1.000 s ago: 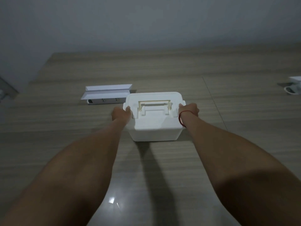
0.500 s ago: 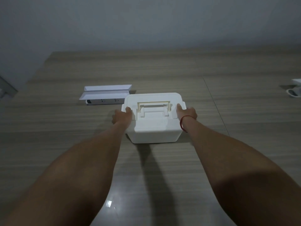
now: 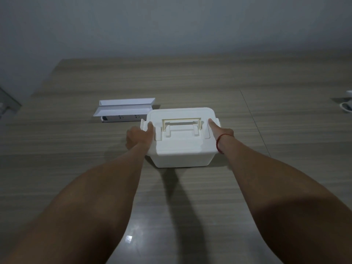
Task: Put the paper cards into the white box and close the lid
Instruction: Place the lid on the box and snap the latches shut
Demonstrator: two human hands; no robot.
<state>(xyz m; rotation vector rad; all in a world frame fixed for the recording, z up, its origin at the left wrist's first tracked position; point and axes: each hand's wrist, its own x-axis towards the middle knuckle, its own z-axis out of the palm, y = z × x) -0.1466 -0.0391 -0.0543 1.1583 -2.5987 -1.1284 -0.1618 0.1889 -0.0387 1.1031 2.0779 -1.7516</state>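
On the wooden table [image 3: 190, 82], near the middle of the view, we see the white box [image 3: 181, 149] standing upright with its lid [image 3: 181, 116] seated flat on top and the pale handle [image 3: 182, 122] folded down into the lid's recess. We see the left hand [image 3: 138, 139] pressed against the box's left end, its thumb laid on the lid edge beside the left side latch [image 3: 143, 125] and its remaining fingers curled round the side, gripping the box. We see the right hand [image 3: 221, 131] at the opposite end, its thumb resting on the lid's right edge; the other fingers lie behind the box, so we cannot tell how they are set, though the hand is clearly in contact with it. A red band [image 3: 219, 142] circles the right wrist. Both bare forearms reach in from the lower corners, and the box casts a dark shadow toward the viewer. Just behind and to the left of the box we see a white power strip [image 3: 122, 118] with two long white trays [image 3: 124, 106] lying on it. At the far right edge a white object [image 3: 346, 108] is only partly visible. No paper cards show outside the box.
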